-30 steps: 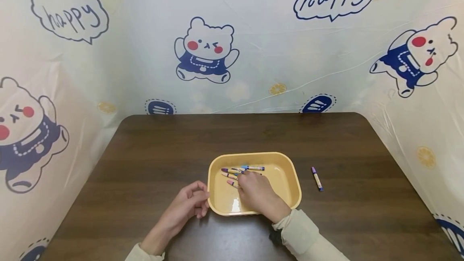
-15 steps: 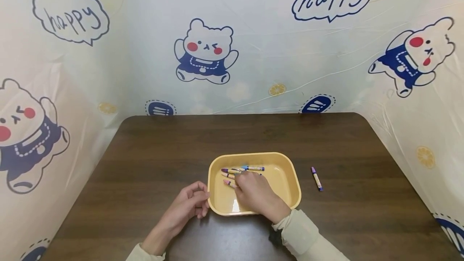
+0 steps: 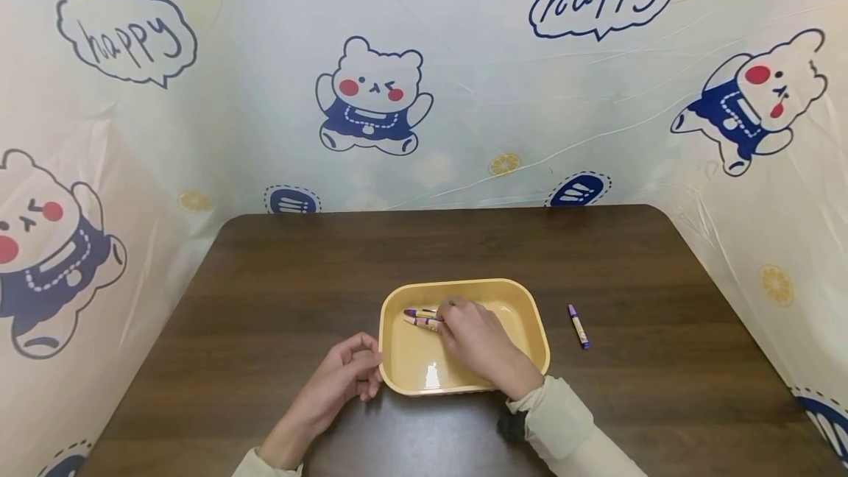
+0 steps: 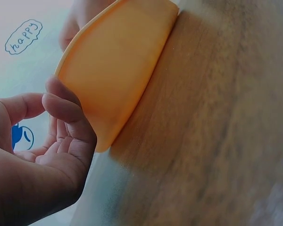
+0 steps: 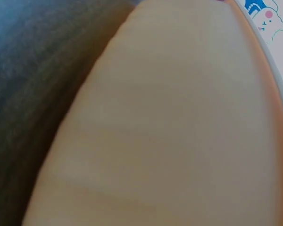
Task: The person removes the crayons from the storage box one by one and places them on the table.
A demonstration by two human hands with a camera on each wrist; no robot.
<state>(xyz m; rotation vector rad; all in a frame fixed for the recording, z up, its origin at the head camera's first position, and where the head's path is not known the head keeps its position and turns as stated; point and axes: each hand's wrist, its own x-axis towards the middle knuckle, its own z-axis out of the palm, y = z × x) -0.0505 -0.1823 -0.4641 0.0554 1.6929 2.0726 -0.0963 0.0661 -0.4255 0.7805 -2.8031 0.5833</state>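
In the head view a yellow tray [image 3: 411,370] stands on the table. My right hand [image 3: 480,344] reaches into it, fingers bent down at the right ends of several crayons, which they grip. A purple-tipped crayon [image 3: 417,313] and a peach one [image 3: 420,322] stick out to the left of the fingers; the hand hides the rest. At the tray's left wall rests my left hand [image 3: 341,374], fingers loosely bent against the rim. In the left wrist view the left hand's [image 4: 61,141] fingertips touch the outside of the tray [image 4: 118,61].
A purple crayon [image 3: 578,326] lies on the brown table [image 3: 298,271], right of the tray. A patterned curtain [image 3: 477,94] surrounds the table on the back and sides. In the right wrist view a blurred pale surface fills most of the frame.
My right hand has moved slightly right and away from me. The pink crayon no longer shows at its former place, and the blue crayon is now hidden. The left hand stays put.
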